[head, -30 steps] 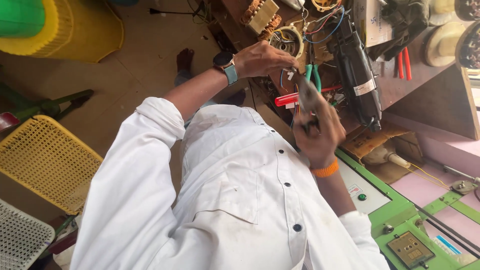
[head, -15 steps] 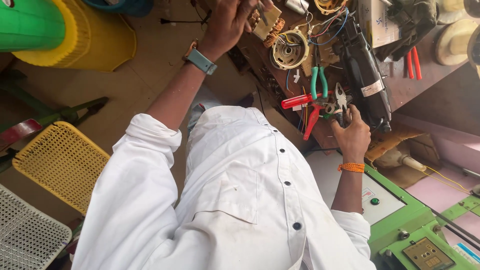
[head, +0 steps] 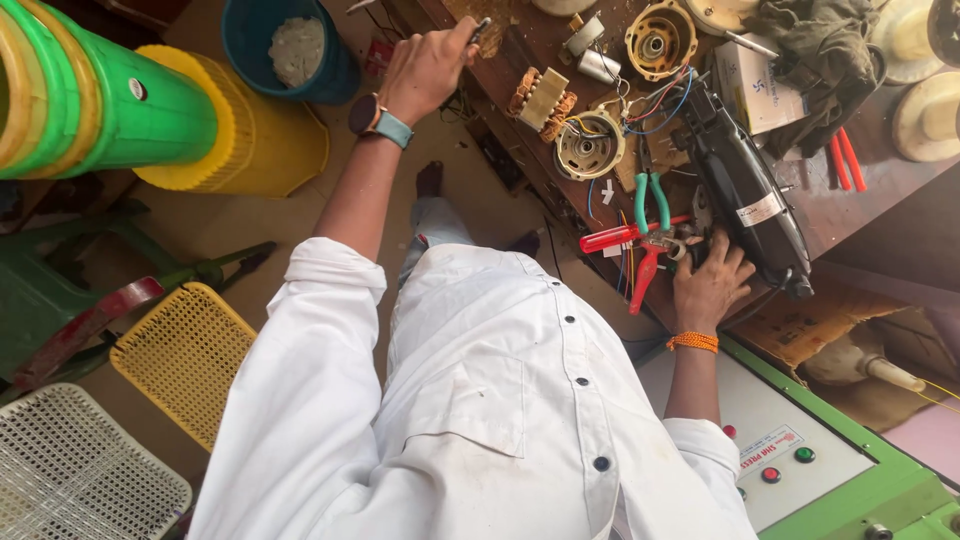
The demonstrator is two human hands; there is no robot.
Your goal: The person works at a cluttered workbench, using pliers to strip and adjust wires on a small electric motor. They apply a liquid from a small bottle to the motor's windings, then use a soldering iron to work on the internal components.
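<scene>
My left hand (head: 425,70), with a watch on the wrist, reaches far along the wooden bench (head: 520,50) and is closed around a small dark tool (head: 481,28) whose tip sticks out past the fingers. My right hand (head: 710,285), with an orange band at the wrist, lies with fingers spread on the bench edge. Its fingertips are against a long black motor body (head: 745,195) and beside red-handled pliers (head: 645,265). A red-handled screwdriver (head: 610,238) and green-handled pliers (head: 650,200) lie just beyond it.
Wound stator cores (head: 588,145) and a round motor housing (head: 660,40) sit among loose wires on the bench. A green and white control panel (head: 800,470) with buttons is at lower right. Yellow mesh chair (head: 185,355), green and yellow bins (head: 130,110) and a blue bucket (head: 290,45) stand at left.
My left hand left the spot beside my right hand and moved far along the bench, now gripping the small tool. My right hand came down from a raised position onto the bench by the pliers.
</scene>
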